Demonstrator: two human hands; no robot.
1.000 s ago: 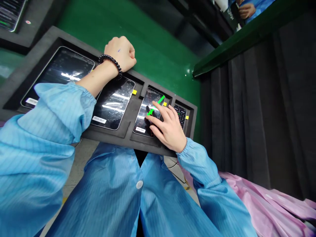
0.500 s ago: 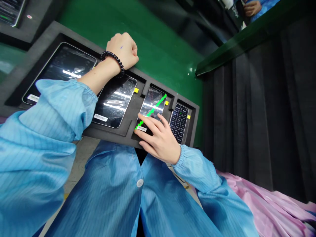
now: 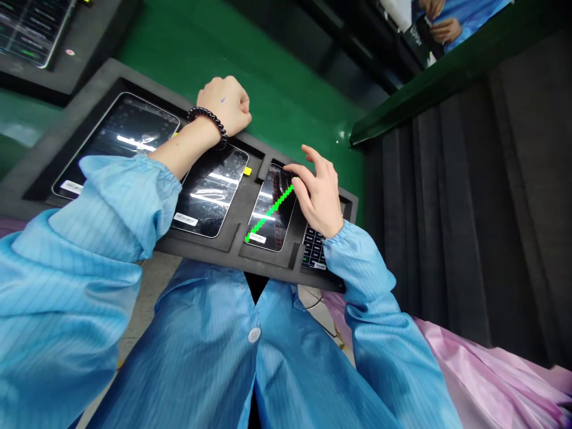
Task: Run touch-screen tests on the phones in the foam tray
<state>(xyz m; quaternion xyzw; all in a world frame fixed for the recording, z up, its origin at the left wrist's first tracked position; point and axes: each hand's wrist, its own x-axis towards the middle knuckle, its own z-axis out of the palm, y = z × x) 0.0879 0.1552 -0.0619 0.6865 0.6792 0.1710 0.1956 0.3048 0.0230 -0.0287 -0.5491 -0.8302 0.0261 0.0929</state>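
Observation:
A smartphone (image 3: 270, 202) lies in a slot of the dark foam tray (image 3: 244, 199), a jagged green line crossing its screen diagonally. Over its upper right corner is my right hand (image 3: 318, 190), fingers spread, one fingertip at the screen's top edge; whether it touches I cannot tell. My left hand (image 3: 224, 102) is closed in a fist at the tray's far edge, wearing a black coiled bracelet (image 3: 208, 121). Under that forearm are two tablets, the nearer one (image 3: 210, 199) and the left one (image 3: 120, 128), both dark. Another phone (image 3: 314, 247), showing a button grid, is partly hidden by my right wrist.
The tray rests on a green table (image 3: 179, 53). At upper left stands another foam tray (image 3: 96, 53) with a lit device. Dark curtains (image 3: 442, 220) hang at right behind a green rail (image 3: 447, 86). A co-worker's hands (image 3: 444, 27) show at top right.
My right hand has moved from the phone's lower end up to its top corner. The green line now ends near my fingers. My left fist stays at the tray's far edge.

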